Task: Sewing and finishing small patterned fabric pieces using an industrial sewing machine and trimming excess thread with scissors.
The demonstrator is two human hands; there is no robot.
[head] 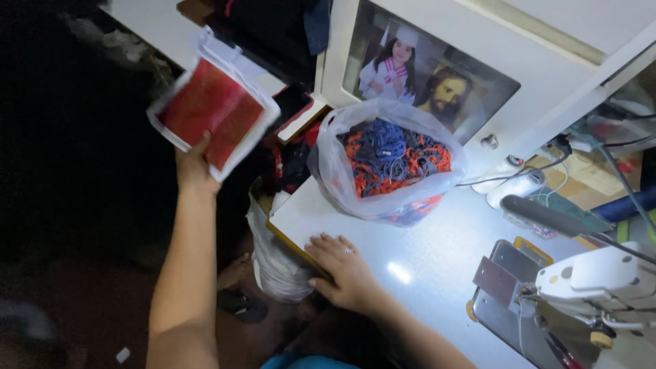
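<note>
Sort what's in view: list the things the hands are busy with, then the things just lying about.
In hand:
left hand holding a red cloth piece with white backing
right hand flat on the white table edge

Lying about:
plastic bag of cords
sewing machine
framed pictures
white bag below

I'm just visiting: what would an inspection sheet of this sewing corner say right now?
Surface: white table, lit, with a glare spot.
Job's things: red fabric stack, white-edged, held up off the table's left side.
Clutter: clear bag of blue and orange cords on the table; white bag below its edge.
Grippers: left hand grips the stack; right hand rests flat on the table corner.
Cables: black cable along the back; thread at the sewing machine.
Surroundings: white cabinet, dark floor, sandal.
</note>
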